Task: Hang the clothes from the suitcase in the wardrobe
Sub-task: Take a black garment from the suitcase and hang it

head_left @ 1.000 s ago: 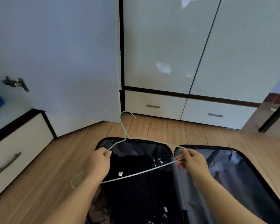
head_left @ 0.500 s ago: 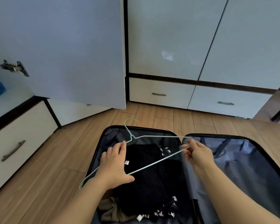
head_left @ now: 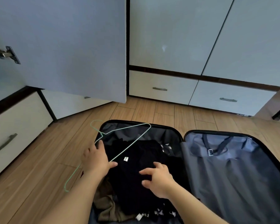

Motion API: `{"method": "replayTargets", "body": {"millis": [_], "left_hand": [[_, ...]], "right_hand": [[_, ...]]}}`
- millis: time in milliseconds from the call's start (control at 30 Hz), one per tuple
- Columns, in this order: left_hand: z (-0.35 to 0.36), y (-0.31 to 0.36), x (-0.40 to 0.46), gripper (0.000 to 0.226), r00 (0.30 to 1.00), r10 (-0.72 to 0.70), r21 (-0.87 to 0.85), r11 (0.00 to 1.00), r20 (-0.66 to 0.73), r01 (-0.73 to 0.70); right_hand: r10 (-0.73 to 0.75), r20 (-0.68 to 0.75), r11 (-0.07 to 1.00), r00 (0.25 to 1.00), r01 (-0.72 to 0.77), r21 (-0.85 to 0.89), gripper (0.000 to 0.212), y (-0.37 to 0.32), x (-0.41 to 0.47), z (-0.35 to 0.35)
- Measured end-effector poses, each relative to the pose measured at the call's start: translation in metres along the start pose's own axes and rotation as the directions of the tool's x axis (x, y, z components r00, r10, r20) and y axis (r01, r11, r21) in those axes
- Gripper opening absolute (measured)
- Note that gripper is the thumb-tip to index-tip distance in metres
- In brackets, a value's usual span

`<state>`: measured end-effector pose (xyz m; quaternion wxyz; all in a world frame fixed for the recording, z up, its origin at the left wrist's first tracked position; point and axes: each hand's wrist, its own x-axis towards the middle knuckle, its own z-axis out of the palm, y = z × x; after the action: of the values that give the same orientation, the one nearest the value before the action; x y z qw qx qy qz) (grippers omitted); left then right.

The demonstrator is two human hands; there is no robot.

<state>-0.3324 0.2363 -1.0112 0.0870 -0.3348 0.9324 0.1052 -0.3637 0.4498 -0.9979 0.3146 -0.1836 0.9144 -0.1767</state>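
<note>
An open black suitcase (head_left: 183, 138) lies on the wooden floor in front of me. Its left half holds a pile of black clothes (head_left: 136, 160), with a brown garment (head_left: 108, 207) at the near edge. My left hand (head_left: 95, 160) holds a thin light-green wire hanger (head_left: 131, 144) over the suitcase's left rim, with the wire running under my thumb. My right hand (head_left: 157, 180) is down on the black pile, fingers and thumb curled into the top black garment. The wardrobe's left door (head_left: 68, 46) stands open ahead.
The suitcase's right half (head_left: 233, 167) shows grey lining and straps. Closed wardrobe doors (head_left: 168, 33) and low drawers (head_left: 160, 88) run along the back. Another drawer (head_left: 10, 133) sits at the left. A door hinge (head_left: 5, 54) sticks out at upper left.
My right hand has let go of the hanger's end and dropped onto the black clothes. My left hand has swung the hanger to the left. The view has tilted further down.
</note>
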Motion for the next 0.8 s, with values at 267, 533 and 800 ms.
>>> {"method": "replayTargets", "body": {"millis": [267, 533, 800], "left_hand": [[0.007, -0.003, -0.006, 0.118, 0.997, 0.077, 0.075, 0.994, -0.011, -0.076], [-0.012, 0.019, -0.009, 0.096, 0.967, 0.251, -0.061, 0.967, 0.03, -0.249], [-0.044, 0.051, -0.033, 0.039, 0.954, 0.276, -0.312, 0.923, 0.122, -0.227]], "right_hand": [[0.03, 0.11, 0.977, 0.993, -0.006, -0.215, 0.053, 0.018, 0.011, 0.022], [0.183, -0.208, 0.801, 0.961, -0.023, 0.598, 0.018, 0.039, -0.001, -0.017], [-0.088, -0.252, 0.235, 0.964, 0.266, 0.935, 0.019, 0.021, -0.054, -0.131]]}}
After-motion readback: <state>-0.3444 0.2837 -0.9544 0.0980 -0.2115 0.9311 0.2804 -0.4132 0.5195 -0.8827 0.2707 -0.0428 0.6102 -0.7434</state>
